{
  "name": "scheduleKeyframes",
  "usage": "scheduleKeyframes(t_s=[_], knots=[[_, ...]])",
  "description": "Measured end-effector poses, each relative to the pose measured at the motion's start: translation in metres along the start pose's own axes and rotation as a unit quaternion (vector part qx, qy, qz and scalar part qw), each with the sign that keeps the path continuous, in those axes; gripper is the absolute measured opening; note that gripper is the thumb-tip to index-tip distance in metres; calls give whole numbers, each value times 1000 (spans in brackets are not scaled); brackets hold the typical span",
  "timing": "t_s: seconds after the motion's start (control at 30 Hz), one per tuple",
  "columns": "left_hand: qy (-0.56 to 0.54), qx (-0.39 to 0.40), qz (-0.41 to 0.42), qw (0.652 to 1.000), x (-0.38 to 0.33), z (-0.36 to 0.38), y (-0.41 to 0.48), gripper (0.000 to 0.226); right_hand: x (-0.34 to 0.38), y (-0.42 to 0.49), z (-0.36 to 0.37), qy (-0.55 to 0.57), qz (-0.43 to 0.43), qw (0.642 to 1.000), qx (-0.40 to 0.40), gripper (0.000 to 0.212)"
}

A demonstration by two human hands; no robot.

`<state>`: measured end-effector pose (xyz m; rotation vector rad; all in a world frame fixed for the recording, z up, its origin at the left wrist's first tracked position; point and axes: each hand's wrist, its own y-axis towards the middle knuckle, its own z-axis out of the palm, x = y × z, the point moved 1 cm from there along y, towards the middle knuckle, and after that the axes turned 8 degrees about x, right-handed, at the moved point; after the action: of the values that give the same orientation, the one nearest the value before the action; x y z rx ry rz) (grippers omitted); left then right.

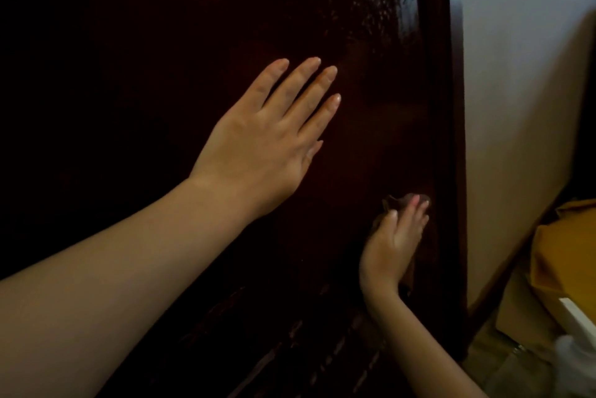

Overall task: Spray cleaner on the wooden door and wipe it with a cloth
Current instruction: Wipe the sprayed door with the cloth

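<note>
A dark, glossy wooden door (pixel 161 26) fills most of the view, with wet spray droplets glinting near its upper right edge. My left hand (pixel 267 139) lies flat on the door's middle, fingers spread, holding nothing. Lower and to the right, my right hand (pixel 393 242) presses a small brownish cloth (pixel 403 202) against the door near its right edge. Most of the cloth is hidden under the palm; only its top edge and a strip below the hand show.
The door's dark frame (pixel 451 139) runs down the right side, next to a white wall (pixel 516 75). At the lower right stand a yellow-brown box (pixel 567 255) and a pale translucent bottle-like object (pixel 574 355) on the floor.
</note>
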<state>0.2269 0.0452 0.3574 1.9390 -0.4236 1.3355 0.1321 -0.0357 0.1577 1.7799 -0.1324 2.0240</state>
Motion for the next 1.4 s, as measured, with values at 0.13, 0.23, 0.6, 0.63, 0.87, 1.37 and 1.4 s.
scheduleKeyframes(t_s=[0.13, 0.23, 0.6, 0.63, 0.87, 1.37, 1.4], knots=[[-4, 4, 2, 1000, 0, 1, -2, 57, -8, 5, -3, -2, -60, 998, -4, 51], [-5, 3, 3, 1000, -2, 1, -1, 57, -34, 11, -18, -11, -2, 1000, -4, 47], [-24, -4, 5, 1000, 0, 5, -4, 54, -31, -64, 13, 22, 97, 995, -23, 47], [-36, -2, 6, 999, -1, 5, -4, 54, -28, -65, 14, 18, 73, 997, -10, 50], [-80, -22, -10, 997, 0, 7, -2, 56, -18, -54, 10, -6, -49, 998, 29, 56], [-104, 11, -17, 994, -18, 6, -32, 55, 1, -87, 32, -24, -11, 999, 33, 53], [-113, 15, -11, 993, -18, 6, -38, 55, 4, -90, 35, -24, -37, 998, 43, 55]])
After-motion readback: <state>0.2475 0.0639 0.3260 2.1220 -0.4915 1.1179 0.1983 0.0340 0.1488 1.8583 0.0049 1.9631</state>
